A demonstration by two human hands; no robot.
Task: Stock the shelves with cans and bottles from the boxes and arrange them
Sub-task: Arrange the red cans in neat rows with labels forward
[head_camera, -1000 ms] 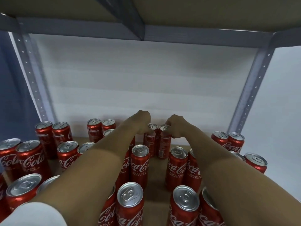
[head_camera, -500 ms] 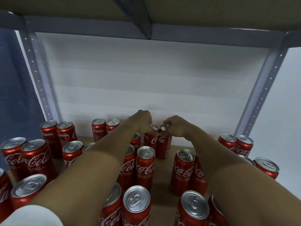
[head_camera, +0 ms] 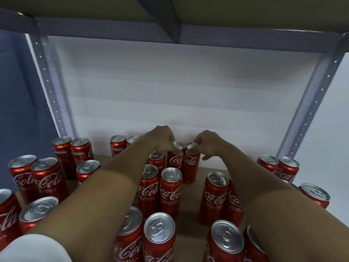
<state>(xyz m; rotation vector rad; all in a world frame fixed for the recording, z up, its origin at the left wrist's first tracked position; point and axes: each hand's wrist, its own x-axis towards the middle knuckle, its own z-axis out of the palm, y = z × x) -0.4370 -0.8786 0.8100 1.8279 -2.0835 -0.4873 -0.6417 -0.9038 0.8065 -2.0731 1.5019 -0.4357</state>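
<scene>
Roughly midway: left hand (head_camera: 162, 138) pinches one back-row can (head_camera: 174, 159), right hand (head_camera: 207, 143) pinches its neighbour (head_camera: 192, 161), cans touching between the hands. Nearer pairs (head_camera: 171, 193) stand loosely spaced on shelf (head_camera: 192, 220); gaps remain, no bottles or boxes visible.

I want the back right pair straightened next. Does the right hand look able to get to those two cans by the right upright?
Probably yes. The right hand grips a middle can, but the shelf board between it and the right pair shows nothing standing in the way.
</scene>
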